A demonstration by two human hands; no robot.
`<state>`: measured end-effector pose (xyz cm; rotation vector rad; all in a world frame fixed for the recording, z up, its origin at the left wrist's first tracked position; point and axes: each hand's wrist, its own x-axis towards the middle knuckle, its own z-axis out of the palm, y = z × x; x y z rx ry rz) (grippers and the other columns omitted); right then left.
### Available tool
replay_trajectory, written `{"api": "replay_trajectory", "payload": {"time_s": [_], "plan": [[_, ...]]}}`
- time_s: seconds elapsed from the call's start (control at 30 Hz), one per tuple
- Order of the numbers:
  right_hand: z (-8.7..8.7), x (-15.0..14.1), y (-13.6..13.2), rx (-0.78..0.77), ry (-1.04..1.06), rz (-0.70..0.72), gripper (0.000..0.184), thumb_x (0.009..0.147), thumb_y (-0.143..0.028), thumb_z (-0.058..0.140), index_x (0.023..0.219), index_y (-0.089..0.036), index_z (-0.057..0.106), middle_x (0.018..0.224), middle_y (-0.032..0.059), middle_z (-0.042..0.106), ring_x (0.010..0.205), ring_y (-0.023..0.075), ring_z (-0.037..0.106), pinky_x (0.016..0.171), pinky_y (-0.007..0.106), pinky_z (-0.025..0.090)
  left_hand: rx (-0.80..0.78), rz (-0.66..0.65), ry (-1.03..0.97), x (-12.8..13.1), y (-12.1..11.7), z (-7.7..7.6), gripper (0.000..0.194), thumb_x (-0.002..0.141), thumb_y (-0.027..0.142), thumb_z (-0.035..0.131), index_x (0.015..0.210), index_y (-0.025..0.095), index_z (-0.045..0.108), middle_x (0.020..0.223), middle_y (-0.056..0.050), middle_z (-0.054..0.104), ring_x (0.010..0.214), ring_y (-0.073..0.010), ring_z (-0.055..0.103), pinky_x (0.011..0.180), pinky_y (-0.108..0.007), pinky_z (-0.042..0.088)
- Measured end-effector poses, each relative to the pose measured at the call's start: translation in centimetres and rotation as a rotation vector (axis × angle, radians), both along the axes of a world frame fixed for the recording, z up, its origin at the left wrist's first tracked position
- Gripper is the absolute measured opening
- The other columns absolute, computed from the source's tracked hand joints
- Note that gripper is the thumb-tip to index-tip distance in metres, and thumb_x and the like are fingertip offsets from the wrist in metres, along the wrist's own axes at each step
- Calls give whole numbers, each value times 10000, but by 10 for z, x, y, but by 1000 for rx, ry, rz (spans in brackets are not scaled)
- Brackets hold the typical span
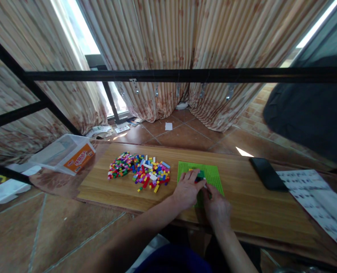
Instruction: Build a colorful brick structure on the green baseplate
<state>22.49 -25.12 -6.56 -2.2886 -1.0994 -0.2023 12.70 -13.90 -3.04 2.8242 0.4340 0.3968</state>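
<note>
While left hand [187,189] and right hand [217,206] are together (grip unclear), few visible bricks [201,174] top the green baseplate [213,173]; loose bricks [153,175] remain heaped.

And across the lower frame ran the wooden board [248,204]: bricks [151,172] heaped left of centre, green baseplate [213,173] lower centre, black phone [266,173] at right!

Striped beige fabric curtains [162,45] hang beyond the fingers [193,176], brown square floor tiles [185,137] below, bright tall window [84,34] leftward.
</note>
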Motion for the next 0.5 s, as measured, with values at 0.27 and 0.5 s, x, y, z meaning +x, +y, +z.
{"api": "replay_trajectory", "payload": {"time_s": [0.27, 0.5], "plan": [[-4, 3, -1, 62, 0, 72, 500, 987, -482, 364, 1043, -157, 740, 1023, 151, 751, 784, 202, 707, 709, 298, 495, 25, 18, 3, -1, 1, -6, 469, 868, 194, 534, 1334, 232, 572, 1490, -143, 413, 1332, -337, 414, 1075, -528, 367], [-10, 1, -1, 133, 30, 64, 497, 987, -475, 371, 1064, -155, 743, 1031, 152, 756, 812, 213, 723, 733, 315, 524, 18, 11, 11, -1, 1, -7, 485, 882, 200, 521, 1363, 255, 548, 1497, -135, 416, 1355, -335, 394, 1079, -539, 360]]}}
